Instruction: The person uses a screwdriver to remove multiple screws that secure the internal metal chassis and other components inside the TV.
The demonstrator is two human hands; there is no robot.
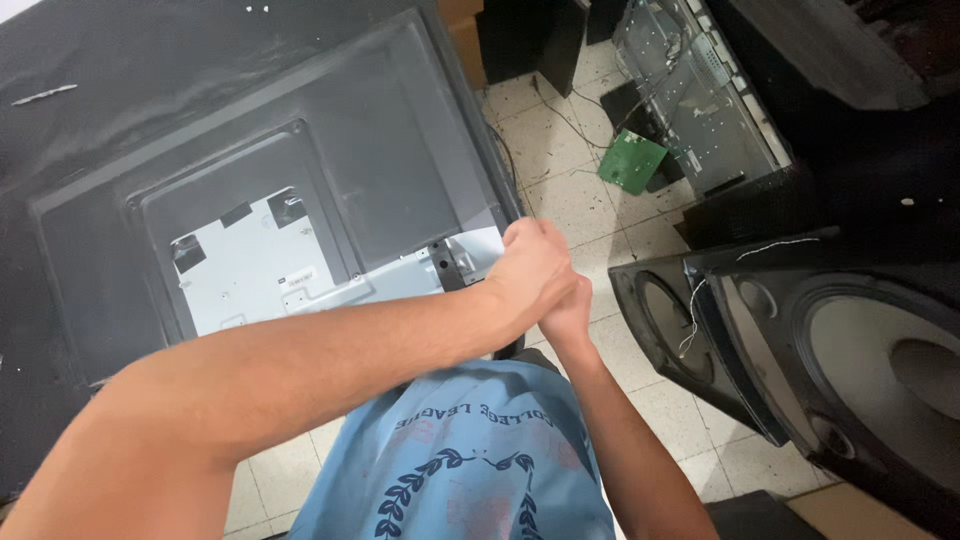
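Both hands meet at the near right corner of the TV back cover (300,130), which lies face-down on the dark table (120,60). Left hand (535,268) is a closed fist, grip clamped over that corner edge; what's inside the fist is hidden. Right hand (570,305) sits just under and against the left one, fingers curled, grip closed, but can't tell on what. The cover is partly lifted off: a light grey metal chassis plate (260,270) shows in the recess, with a small white rectangular label (298,279) near its middle and two black tape patches at its top. A black bracket (443,262) stands on the plate just left of the fist. On the tiled floor (580,190) to the right: a green circuit board (632,160), an open metal TV frame (690,90) with loose wires lying in it, and big black speaker cabinets (830,350) close beside the right forearm. Blue printed shirt (470,460) at bottom.
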